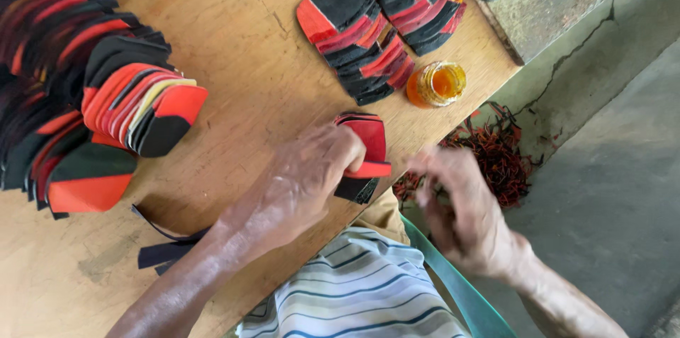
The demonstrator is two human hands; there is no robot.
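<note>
My left hand point(308, 178) grips a small stack of red and black cut pieces point(365, 147) standing on edge at the near rim of the wooden table point(241, 47). My right hand point(460, 207) hovers off the table's edge to the right of that stack, blurred, fingers loosely curled; whether it holds anything is unclear. A small open jar of orange glue point(437, 83) stands just beyond it near the table's corner.
Fanned rows of red and black pieces point(361, 33) lie at the table's far side, and a large heap point(78, 90) fills the left. Dark strips point(166, 249) lie by my left forearm. Red trimmings point(496, 157) litter the concrete floor. A green chair edge point(460, 288) shows below.
</note>
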